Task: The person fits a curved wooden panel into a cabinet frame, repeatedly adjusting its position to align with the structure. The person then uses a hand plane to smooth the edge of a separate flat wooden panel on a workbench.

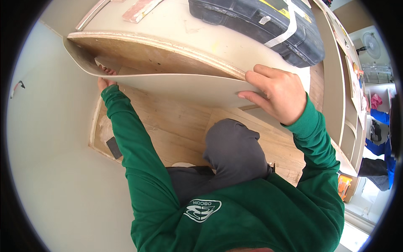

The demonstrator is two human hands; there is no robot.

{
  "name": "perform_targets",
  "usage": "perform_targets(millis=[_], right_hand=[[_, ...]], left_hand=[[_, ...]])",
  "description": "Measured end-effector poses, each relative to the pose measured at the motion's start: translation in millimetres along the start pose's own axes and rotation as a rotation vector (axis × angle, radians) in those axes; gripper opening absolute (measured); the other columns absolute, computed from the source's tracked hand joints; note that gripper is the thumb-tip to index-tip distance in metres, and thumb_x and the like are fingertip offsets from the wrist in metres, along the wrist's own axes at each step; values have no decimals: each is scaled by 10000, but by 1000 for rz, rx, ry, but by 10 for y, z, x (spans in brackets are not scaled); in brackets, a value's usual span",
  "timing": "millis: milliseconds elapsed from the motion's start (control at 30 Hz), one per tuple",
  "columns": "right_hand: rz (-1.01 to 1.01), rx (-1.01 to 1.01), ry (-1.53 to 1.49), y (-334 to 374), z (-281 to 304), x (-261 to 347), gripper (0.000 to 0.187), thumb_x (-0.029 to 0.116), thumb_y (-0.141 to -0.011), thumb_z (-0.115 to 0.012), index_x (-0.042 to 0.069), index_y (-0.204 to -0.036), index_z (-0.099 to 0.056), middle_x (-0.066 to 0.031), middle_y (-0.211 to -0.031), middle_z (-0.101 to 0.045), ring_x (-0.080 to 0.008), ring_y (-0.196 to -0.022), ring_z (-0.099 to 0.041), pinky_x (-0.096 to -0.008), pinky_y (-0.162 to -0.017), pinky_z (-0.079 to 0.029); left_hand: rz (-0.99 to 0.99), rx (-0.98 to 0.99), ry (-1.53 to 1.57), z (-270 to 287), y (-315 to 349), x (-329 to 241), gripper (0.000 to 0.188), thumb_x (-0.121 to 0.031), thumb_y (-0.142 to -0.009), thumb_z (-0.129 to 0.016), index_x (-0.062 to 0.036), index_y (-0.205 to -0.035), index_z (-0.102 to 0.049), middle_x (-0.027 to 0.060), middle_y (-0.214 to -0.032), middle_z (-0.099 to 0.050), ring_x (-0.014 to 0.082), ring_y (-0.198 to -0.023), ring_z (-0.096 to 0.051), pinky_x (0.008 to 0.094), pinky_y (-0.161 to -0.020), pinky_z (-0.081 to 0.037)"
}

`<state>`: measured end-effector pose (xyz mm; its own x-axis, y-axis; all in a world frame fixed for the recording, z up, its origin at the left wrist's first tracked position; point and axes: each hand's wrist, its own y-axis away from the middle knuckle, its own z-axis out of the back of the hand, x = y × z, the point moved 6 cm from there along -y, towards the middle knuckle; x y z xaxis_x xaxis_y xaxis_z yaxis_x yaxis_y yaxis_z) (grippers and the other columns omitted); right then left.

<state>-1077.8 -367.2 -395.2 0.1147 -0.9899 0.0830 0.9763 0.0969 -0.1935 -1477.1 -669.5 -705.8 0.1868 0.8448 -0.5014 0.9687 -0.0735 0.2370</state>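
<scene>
A thin, bendable pale grey sheet runs across in front of a curved plywood edge, bowing away from it so that a brown hollow shows between the two. My left hand grips the sheet's upper edge near its left end, fingers behind and the rest in front. At the right end my right hand pinches the sheet, with fingers over the top edge by the plywood and the thumb on the near face. The sheet's lower part is partly hidden behind my knee and arms.
A black tool case with a pale strap lies on the light top beyond the plywood. Wood strips rest at the far left. Wires stick out of the left wall. A person in blue is at the far right, below a fan.
</scene>
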Motion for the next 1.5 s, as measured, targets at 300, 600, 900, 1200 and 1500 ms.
perform_targets(millis=[300,600,900,1200,1500], right_hand=[[-90,22,85,149,-12,1,288,164,-767,-758,48,-925,-547,-125,-857,-525,-336,-798,-579,-407,-636,-469],[-79,63,-63,96,-106,83,295,53,-792,-717,-16,-1006,-525,-193,-1242,-557,-411,-1133,-557,-442,-890,-490],[-54,36,-17,121,-110,137,302,45,-778,-718,-22,-991,-515,-191,-1123,-551,-386,-958,-549,-439,-775,-481],[-63,71,-5,97,-122,129,304,43,-770,-716,-21,-996,-523,-188,-1090,-544,-380,-892,-528,-450,-720,-459],[-53,52,-14,121,-134,117,322,36,-764,-720,-20,-1013,-524,-210,-1083,-546,-381,-881,-527,-448,-710,-449]], left_hand=[[145,83,105,135,-337,247,214,-268,-903,-684,-113,-1017,-590,37,-918,-602,173,-789,-494,374,-805,-430],[-46,-220,100,-123,55,-152,387,-287,-940,-558,-36,-1233,-520,63,-833,-612,224,-716,-598,342,-628,-514],[-211,-722,-408,31,-227,-5,751,-577,-974,-431,122,-1235,-512,231,-1125,-644,355,-1024,-636,431,-896,-517],[-211,-852,-154,-154,-451,336,707,-491,-1008,-327,155,-1272,-443,301,-1142,-607,406,-1088,-604,464,-996,-470],[-290,-811,-607,-86,-763,305,660,-477,-1002,-363,114,-1269,-485,275,-1289,-530,399,-1139,-558,448,-1016,-422]])
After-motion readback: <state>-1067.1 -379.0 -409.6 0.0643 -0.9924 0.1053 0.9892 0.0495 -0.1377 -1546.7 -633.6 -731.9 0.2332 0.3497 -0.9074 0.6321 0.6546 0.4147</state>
